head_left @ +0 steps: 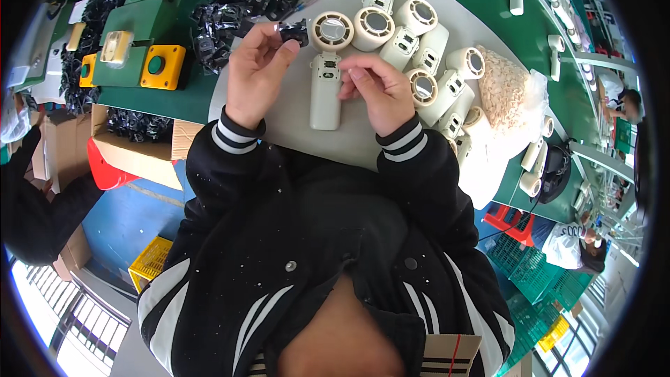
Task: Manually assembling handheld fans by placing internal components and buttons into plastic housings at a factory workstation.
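Note:
My left hand [257,73] pinches a small glossy black plastic part [294,32] between thumb and fingers, above the table and left of a handheld fan. That cream handheld fan [325,101] lies in front of me, its round head [332,31] pointing away and its handle toward me. Dark openings show near the top of the handle. My right hand [380,94] is at the fan's right side, fingers curled together and fingertips by the handle's upper edge. Whether anything small is between those fingers is hidden. Several more cream fans [401,45] lie to the right.
Black parts in film [234,3] are heaped at the far left. A green press with a yellow button box [162,66] stands left. A bag of small beige pieces [504,91] lies right. An open carton [132,150] holds more black parts. Other people work at both sides.

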A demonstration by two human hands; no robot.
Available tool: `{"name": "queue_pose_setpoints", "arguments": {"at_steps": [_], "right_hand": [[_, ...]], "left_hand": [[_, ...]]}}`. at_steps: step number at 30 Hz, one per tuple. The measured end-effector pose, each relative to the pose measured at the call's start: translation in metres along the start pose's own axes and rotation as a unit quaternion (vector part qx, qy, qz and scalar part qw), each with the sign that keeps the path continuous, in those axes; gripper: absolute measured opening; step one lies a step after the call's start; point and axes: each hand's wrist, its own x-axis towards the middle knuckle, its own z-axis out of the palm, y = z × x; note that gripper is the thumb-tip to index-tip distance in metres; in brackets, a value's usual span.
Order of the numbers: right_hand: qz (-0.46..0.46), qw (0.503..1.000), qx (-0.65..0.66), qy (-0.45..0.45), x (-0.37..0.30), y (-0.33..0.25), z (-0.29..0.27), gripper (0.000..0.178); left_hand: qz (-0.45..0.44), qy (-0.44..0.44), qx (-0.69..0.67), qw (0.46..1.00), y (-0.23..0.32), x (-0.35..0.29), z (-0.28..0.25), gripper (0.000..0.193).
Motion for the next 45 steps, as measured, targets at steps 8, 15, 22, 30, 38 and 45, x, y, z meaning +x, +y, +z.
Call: {"name": "queue_pose_setpoints", "arguments": {"at_steps": [8,15,22,30,38,45], "right_hand": [[-0.087,0.975,-0.201,0.046,0.007,0.020,0.019,0.010],[-0.107,0.958,-0.245,0.107,0.008,0.035,0.029,0.014],[-0.091,0.979,-0.157,0.089,0.015,0.032,0.022,0.018],[-0.066,0.977,-0.187,0.083,0.013,0.027,0.015,0.020],[-0.033,0.992,-0.104,0.067,0.011,0.029,0.010,0.009],[-0.016,0.951,-0.299,0.070,0.010,0.032,0.005,0.010]], "left_hand": [[-0.046,0.007,-0.054,0.997,-0.010,-0.013,-0.004,0.017],[0.002,-0.011,-0.023,1.000,-0.019,-0.019,-0.004,0.017],[0.048,0.001,0.073,0.996,-0.013,-0.015,-0.006,0.014],[-0.039,-0.017,0.070,0.997,-0.003,-0.015,0.001,0.014],[-0.076,-0.019,0.063,0.995,-0.007,-0.016,0.009,0.012],[-0.031,-0.058,0.334,0.940,-0.011,-0.014,0.012,0.019]]}}
